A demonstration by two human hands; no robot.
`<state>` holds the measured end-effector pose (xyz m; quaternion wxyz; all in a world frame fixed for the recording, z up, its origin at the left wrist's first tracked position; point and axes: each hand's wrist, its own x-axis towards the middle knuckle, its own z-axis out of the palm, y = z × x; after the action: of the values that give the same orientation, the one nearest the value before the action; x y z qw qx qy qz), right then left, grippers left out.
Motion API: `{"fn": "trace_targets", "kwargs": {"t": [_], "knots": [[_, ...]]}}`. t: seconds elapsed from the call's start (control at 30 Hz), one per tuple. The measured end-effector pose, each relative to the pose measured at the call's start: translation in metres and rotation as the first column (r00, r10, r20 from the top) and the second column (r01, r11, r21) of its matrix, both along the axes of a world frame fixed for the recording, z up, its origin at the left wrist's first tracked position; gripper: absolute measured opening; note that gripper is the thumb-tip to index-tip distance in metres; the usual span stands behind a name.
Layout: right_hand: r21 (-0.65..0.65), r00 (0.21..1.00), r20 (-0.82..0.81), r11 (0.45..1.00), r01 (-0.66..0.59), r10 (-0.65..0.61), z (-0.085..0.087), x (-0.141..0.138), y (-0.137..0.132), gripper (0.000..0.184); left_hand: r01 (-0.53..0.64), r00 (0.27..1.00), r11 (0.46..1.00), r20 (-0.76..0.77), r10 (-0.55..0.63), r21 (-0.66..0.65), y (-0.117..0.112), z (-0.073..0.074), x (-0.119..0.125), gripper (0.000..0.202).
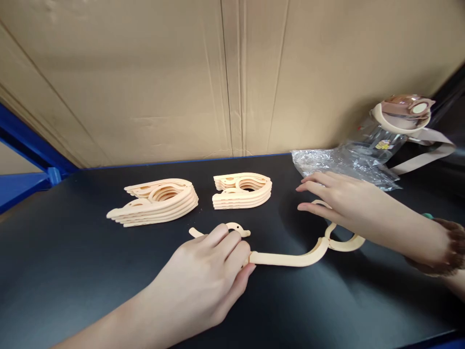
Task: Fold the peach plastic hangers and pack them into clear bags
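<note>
My left hand [214,271] is closed in a pinch on the end of a cream plastic folding hanger [290,259], low over the black table. The hanger's curved arm runs right to a ring-like part, partly hidden under my right hand. Above that part, my right hand [341,198] is held open, thumb and fingers apart, with nothing visibly gripped. A small curved cream piece with a hole and a beak-like tip [238,228] shows just behind my left fingers; I cannot tell whether it joins the held hanger.
Two stacks of folded cream hangers lie behind my left hand: a left stack [160,206] and a smaller right stack [243,191]. At the back right, clear plastic bags [327,162] lie by a strapped drinking bottle [403,116]. Cardboard [163,82] walls the back; a blue frame [54,175] stands left.
</note>
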<state>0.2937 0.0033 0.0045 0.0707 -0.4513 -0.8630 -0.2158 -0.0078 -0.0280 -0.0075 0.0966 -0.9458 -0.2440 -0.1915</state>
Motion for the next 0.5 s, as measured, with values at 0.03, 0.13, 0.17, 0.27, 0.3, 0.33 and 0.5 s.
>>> {"fn": "trace_targets", "kwargs": {"t": [0.03,0.13,0.17,0.27,0.3,0.33,0.5], "knots": [[-0.016,1.000,0.009,1.000,0.025,-0.025,0.000,0.000,-0.001,0.034,-0.004,1.000,1.000,0.004,0.004,0.003,0.000,0.000,0.000,0.025],[-0.099,0.997,0.005,0.992,0.075,-0.075,0.004,0.001,-0.004,0.036,-0.027,1.000,0.999,0.001,0.027,0.024,0.001,0.001,-0.001,0.021],[-0.134,0.996,0.000,0.987,0.085,-0.086,0.006,0.001,-0.005,0.034,-0.033,0.999,0.999,0.012,0.032,0.031,0.001,0.001,-0.002,0.018],[-0.245,0.989,-0.023,0.960,0.135,-0.145,0.012,0.001,-0.006,0.023,-0.020,0.998,1.000,0.054,0.020,0.002,0.001,0.002,-0.003,0.014],[-0.286,0.985,-0.036,0.946,0.152,-0.169,0.013,0.001,-0.006,0.024,-0.009,0.998,1.000,0.057,0.010,-0.019,0.000,0.002,-0.002,0.014],[-0.323,0.980,-0.051,0.932,0.165,-0.191,0.015,0.000,-0.007,0.026,0.002,0.999,0.999,0.050,0.000,-0.041,0.000,0.004,-0.002,0.015],[-0.315,0.974,-0.187,0.947,0.062,-0.126,0.012,-0.001,-0.007,0.028,0.105,0.994,0.993,-0.017,-0.106,-0.055,-0.004,0.009,-0.001,0.014]]}}
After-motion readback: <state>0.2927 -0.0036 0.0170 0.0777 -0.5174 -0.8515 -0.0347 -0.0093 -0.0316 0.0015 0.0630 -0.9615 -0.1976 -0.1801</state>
